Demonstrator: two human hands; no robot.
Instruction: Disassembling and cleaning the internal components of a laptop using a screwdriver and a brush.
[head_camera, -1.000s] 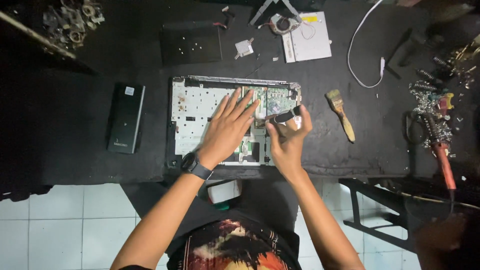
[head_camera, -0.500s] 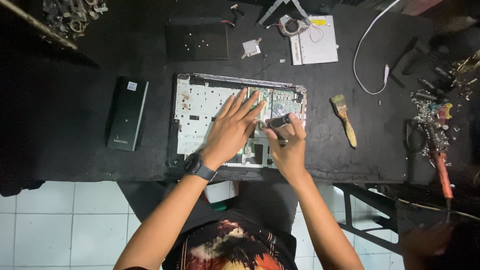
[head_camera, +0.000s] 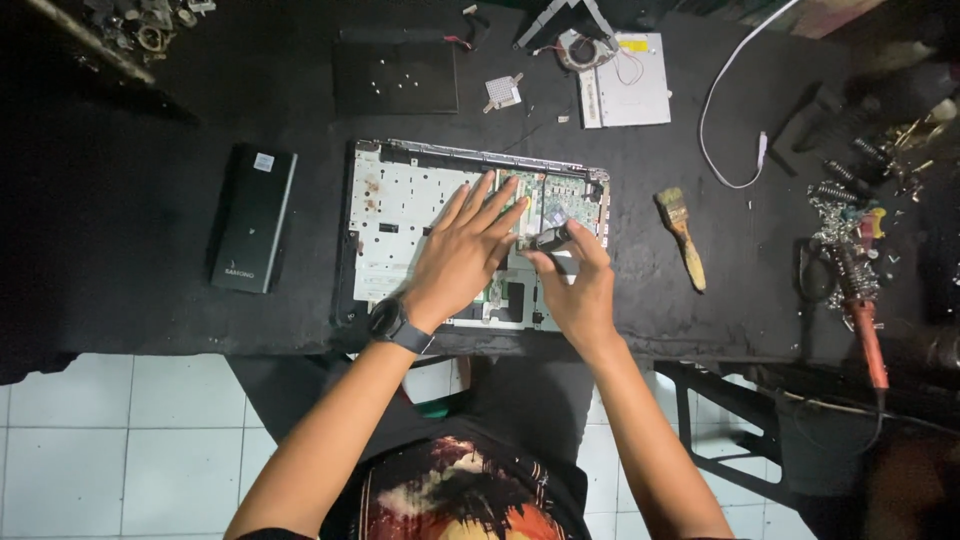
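head view, now:
left hand (head_camera: 462, 255): flat on the opened laptop chassis (head_camera: 400, 215), fingers spread wide, palm down, pinning it to the black bench mat (head_camera: 180, 150). smartwatch (head_camera: 392, 322) on that wrist.
right hand (head_camera: 578, 285): fingers closed around a small dark cylindrical tool (head_camera: 553, 238), prob a screwdriver handle but can't tell for sure, tip hidden. it sits over the green board area (head_camera: 560, 205) at the chassis' right end.
where the thing is: chassis lies mid-bench, long side toward the person, white inner plate showing on the left part, board on the right.
around it: black battery pack (head_camera: 252, 217) well to the left, paintbrush (head_camera: 682, 238) just right of the chassis, soldering iron (head_camera: 862, 315) far right, white drive-like box w/ a fan on top (head_camera: 625, 78) up top, white cable (head_camera: 725, 110) beside it.
risk 1: imo the tool could slip off whatever it's on and gouge the board, since the tip is out of sight under the hand and the grip is high up.
risk 2: left fingertips reach right up to the board edge, so a slip could jab them, or they could press on parts.
risk 3: any small screw that comes loose could vanish on the black mat.

vs earlier head frames:
diff: hands in much the same pose, left flat, right on the tool. right hand sits a bit lower on the chassis and the tool looks tilted slightly more. the camera has shifted, so everything slides in frame; the bench items themselves don't seem moved.
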